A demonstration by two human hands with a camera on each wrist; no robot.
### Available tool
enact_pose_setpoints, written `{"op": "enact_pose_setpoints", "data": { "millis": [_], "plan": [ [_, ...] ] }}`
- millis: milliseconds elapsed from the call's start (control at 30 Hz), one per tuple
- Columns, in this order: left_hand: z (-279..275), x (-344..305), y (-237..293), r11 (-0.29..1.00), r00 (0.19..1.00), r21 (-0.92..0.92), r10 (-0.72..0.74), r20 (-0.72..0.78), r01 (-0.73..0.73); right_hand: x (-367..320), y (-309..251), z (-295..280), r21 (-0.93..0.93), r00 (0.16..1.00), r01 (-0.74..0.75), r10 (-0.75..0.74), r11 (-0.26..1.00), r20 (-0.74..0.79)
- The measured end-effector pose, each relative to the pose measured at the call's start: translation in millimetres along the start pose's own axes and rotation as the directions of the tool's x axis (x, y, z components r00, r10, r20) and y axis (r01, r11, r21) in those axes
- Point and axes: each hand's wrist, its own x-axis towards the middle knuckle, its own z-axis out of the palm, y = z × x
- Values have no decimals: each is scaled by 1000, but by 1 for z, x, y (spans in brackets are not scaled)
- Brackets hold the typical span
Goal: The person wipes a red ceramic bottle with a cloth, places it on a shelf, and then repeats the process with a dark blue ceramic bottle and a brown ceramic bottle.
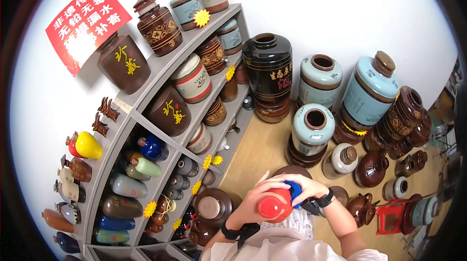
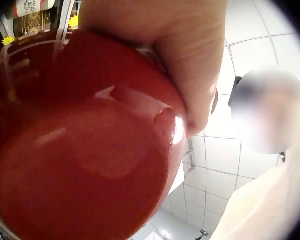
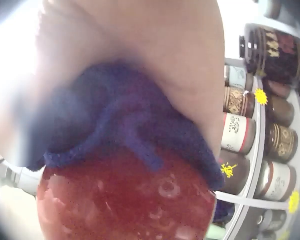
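Note:
Held in front of the body in the head view is a glossy red ceramic vessel, rounded, its full shape partly covered by the hands. My left hand grips it from the left, its fingers reaching over the far side. A bunched blue cloth is in my right hand, pressed against the vessel's right side. In the left wrist view, the vessel's smooth red surface fills much of the frame, with my thumb along its edge. The right wrist view shows the cloth draped over the red curve under my palm.
A curved grey shelf with jars and bottles stands on the left. Large lidded jars, among them a black jar and a pale blue one, stand ahead and right on the wooden floor. A brown jar sits near my left forearm.

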Motion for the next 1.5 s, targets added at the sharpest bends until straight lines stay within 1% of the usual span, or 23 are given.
{"op": "enact_pose_setpoints", "data": {
  "millis": [33,67,100,133,167,267,367,467,500,567,600,667,733,767,800,833,867,900,1033,1067,1133,1433,1500],
  "plan": [
    [0,-1,3,1000,999,5,-12,-39,13,-4,2,7,180,996,-44,57,983,-67],
    [0,-1,4,1000,997,10,-25,-79,26,-6,7,17,404,988,-30,87,914,-124],
    [-2,-3,4,999,992,-7,-41,-118,41,-7,14,28,606,977,-3,133,796,-170],
    [-4,-4,4,998,986,-25,-59,-157,56,-11,21,40,772,961,37,190,634,-202],
    [-5,-5,4,997,977,-43,-77,-197,70,-16,38,50,841,953,60,219,537,-208],
    [-1,-7,2,984,925,-141,-151,-350,108,-15,60,74,927,935,144,260,347,-243],
    [3,-10,-3,989,900,-83,-143,-413,119,-6,73,84,955,926,226,263,194,-272],
    [1,-8,7,975,869,-120,-221,-443,186,6,61,90,929,887,258,316,265,-337],
    [-1,-9,11,966,855,-142,-256,-451,214,7,62,91,936,885,241,338,256,-320],
    [1,-13,5,956,836,-271,-239,-493,114,13,62,92,954,888,184,377,236,-264],
    [0,-16,3,945,820,-322,-228,-525,57,17,57,93,945,892,166,366,280,-265],
    [-10,-28,8,953,858,-223,-285,-428,205,24,54,94,943,887,123,393,308,-244],
    [-21,-35,12,972,854,50,-177,-489,230,38,30,98,908,873,47,425,415,-240],
    [-30,-38,21,960,852,170,-108,-512,223,39,42,98,912,882,32,418,409,-219],
    [-37,-44,29,938,852,211,-137,-506,276,41,53,98,915,890,18,411,403,-198],
    [-44,-50,37,911,850,248,-172,-498,329,49,42,102,890,893,-29,412,455,-181],
    [-51,-57,45,882,848,280,-210,-487,379,57,44,104,905,877,-48,451,423,-164],
    [-57,-63,54,879,836,232,-271,-476,417,61,43,108,911,894,-67,430,406,-126],
    [-72,-93,67,848,818,301,-234,-526,436,81,45,123,911,923,-180,384,371,25],
    [-75,-101,69,833,808,300,-259,-530,465,87,48,127,905,923,-214,380,368,64],
    [-83,-115,74,803,788,295,-314,-529,518,100,52,137,895,916,-279,376,349,140],
    [-136,-191,96,715,731,357,-312,-607,601,174,67,183,817,861,-478,356,322,363],
    [-148,-213,102,694,677,337,-293,-675,636,197,72,201,793,844,-515,351,324,405]
  ]
}}
